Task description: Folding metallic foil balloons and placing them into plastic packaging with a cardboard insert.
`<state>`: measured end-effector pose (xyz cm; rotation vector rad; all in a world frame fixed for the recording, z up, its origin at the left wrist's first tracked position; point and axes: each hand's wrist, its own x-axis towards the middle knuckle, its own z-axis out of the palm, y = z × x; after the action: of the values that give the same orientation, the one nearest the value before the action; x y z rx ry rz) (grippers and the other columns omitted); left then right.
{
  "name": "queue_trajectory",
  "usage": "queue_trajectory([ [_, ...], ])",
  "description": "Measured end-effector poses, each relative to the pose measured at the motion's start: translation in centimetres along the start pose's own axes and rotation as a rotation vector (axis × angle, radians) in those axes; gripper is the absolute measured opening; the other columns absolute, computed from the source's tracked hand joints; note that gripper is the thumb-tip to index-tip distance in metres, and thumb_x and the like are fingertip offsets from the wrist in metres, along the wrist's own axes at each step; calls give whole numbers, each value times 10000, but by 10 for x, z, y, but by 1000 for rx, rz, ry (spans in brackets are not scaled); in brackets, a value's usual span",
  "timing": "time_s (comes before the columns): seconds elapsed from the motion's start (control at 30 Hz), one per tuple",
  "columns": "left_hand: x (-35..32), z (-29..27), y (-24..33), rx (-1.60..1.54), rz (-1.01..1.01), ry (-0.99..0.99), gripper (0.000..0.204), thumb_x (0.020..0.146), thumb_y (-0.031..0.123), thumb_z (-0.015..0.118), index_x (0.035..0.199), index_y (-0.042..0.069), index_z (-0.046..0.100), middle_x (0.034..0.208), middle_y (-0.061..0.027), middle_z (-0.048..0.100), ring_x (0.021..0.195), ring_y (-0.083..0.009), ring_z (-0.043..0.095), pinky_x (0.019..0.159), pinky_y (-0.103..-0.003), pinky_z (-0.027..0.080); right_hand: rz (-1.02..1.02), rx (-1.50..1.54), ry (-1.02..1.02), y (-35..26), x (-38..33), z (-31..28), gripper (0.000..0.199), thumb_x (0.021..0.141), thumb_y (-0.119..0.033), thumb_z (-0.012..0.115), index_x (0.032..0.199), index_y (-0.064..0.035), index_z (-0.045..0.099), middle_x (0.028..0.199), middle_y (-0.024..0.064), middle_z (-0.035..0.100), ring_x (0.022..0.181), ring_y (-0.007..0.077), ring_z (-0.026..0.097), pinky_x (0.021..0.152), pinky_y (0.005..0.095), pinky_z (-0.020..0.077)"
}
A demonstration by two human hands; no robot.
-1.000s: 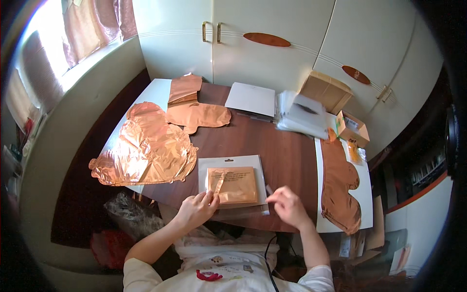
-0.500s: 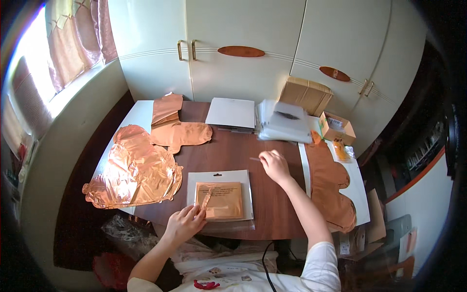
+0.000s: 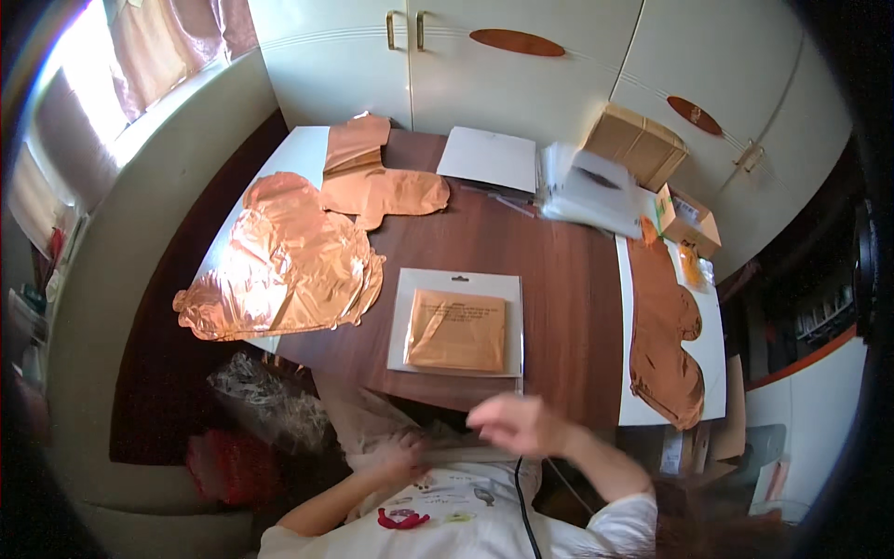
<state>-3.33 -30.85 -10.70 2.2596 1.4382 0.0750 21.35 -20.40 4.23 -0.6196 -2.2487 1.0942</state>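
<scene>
A folded copper-coloured foil balloon (image 3: 456, 340) with dark print lies on a white backing card in a clear sleeve (image 3: 399, 321), flat near the table's front edge. The sleeve has a hang hole in its far edge. My right hand (image 3: 521, 427) is just in front of the sleeve's near right corner, smeared by motion. Whether its fingers hold anything does not show. Down by my lap, over the front of my shirt, is my left hand (image 3: 399, 458). It is blurred and in shadow, with its fingers hard to make out.
Large copper foil balloons (image 3: 289, 261) lie flat at the left, and another (image 3: 656, 326) at the right. A white card stack (image 3: 489, 156), clear sleeves (image 3: 596, 191), a cardboard box (image 3: 636, 144) and a small open box (image 3: 687, 219) stand at the back. Crumpled clear plastic (image 3: 270, 401) hangs below the table.
Both hands have drawn back towards my body, away from the table top. My left hand has left the sleeve's near left corner. The view has tilted down, shifting everything up and right.
</scene>
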Motion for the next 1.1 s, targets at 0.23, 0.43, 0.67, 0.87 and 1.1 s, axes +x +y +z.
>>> queue_trajectory([
  [0.23,18,76,-1,185,138,-195,550,782,468,561,1207,120,554,1072,-147,618,993,-314,579,839,-465,449,407,-122,-560,89,-106,126,719,775,-165,611,1382,-52,244,1384,202,308,1279,355,305,1055,398,283],
  [0.43,26,22,11,-235,-8,-354,474,817,386,507,1189,95,554,955,-187,641,860,-326,625,713,-436,491,523,-279,-455,103,-120,150,787,719,-190,629,1393,-93,233,1122,252,549,991,383,563,853,410,460],
  [0.67,-16,-41,-10,-595,274,-492,611,770,348,679,1231,16,454,1043,-131,609,907,-226,583,769,-349,453,624,-156,-391,47,-109,106,408,729,-238,619,1122,-137,576,969,141,640,877,332,611,763,410,489],
  [0.87,-67,-79,-74,-379,14,-173,504,670,277,746,1068,51,534,1000,-151,587,924,-286,578,797,-358,466,793,-159,-377,34,-168,44,355,719,-186,612,1068,-122,611,954,137,652,859,277,637,771,344,496],
  [1.1,-97,-106,-96,-75,-231,298,302,613,46,637,913,55,607,882,-132,598,861,-349,584,758,-404,475,676,-410,257,8,-172,-4,198,657,-9,574,836,-51,647,775,133,653,722,235,657,652,333,506],
])
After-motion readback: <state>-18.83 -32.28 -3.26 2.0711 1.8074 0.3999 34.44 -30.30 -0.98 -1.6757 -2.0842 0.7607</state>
